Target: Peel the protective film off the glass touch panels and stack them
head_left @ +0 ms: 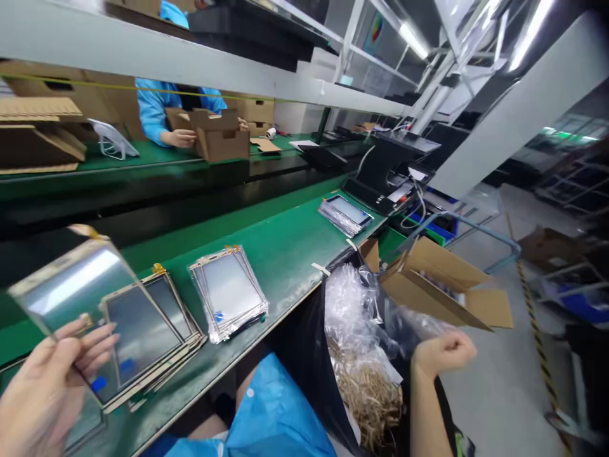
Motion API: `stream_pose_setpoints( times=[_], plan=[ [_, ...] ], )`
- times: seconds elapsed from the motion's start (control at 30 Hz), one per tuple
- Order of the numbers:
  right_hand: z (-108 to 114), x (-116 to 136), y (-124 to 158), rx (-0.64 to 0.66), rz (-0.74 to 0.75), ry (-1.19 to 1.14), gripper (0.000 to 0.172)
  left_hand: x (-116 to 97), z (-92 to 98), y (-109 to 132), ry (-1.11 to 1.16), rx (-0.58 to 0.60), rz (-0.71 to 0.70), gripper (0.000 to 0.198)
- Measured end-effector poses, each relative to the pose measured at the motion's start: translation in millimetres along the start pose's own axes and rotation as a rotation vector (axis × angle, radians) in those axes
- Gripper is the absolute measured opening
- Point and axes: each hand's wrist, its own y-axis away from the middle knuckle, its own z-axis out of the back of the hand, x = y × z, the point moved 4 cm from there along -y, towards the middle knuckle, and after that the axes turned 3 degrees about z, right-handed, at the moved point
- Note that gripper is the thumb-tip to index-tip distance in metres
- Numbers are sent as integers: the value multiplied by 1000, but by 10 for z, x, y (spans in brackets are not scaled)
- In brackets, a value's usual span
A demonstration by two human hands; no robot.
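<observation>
A thin rectangular glass panel (71, 285) with a tan edge strip is up in the air at the lower left of my view, tilted and throwing back a long glare, so I can't make out its surface. My left hand (45, 387) holds it by the lower edge, fingers (98, 339) spread and pressed along the rim; the thumb is hidden, and the hand is cut off by the frame. Just beneath lies a stack of tan-framed glass panels (143, 336) marked with small blue tabs, partly blocked by the raised panel. Farther along the green workbench (285, 254) sit two plastic-wrapped stacks of panels (228, 292) (345, 214).

My right hand (445, 352) is curled into a loose fist over a black plastic bag (304, 355); I can see nothing in it. The bag holds clear bubble wrap (347, 311) and tan shredded paper (368, 400), beside an open cardboard box (438, 285). A blue smock (271, 412) fills the bottom edge. Across the bench, past a white shelf beam (190, 70), a co-worker in blue sleeves (152, 108) handles a brown carton (221, 136).
</observation>
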Motion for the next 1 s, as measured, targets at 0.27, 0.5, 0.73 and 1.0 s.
stream_pose_setpoints(
  times=[0.27, 0.5, 0.73, 1.0],
  plan=[
    [-841, -561, 1654, 1025, 187, 114, 33, 147, -36, 23, 10, -19, 27, 57],
    [-1208, -52, 1130, 1299, 292, 207, 30, 279, 115, -109, -410, -94, -47, 66],
    [-1139, 1762, 2432, 1293, 1010, -325, 34, 123, -16, 41, -1014, -243, -393, 46],
    [-1121, 2002, 3036, 1253, 1216, -539, 27, 199, -683, 588, -319, 283, -383, 34]
  ],
)
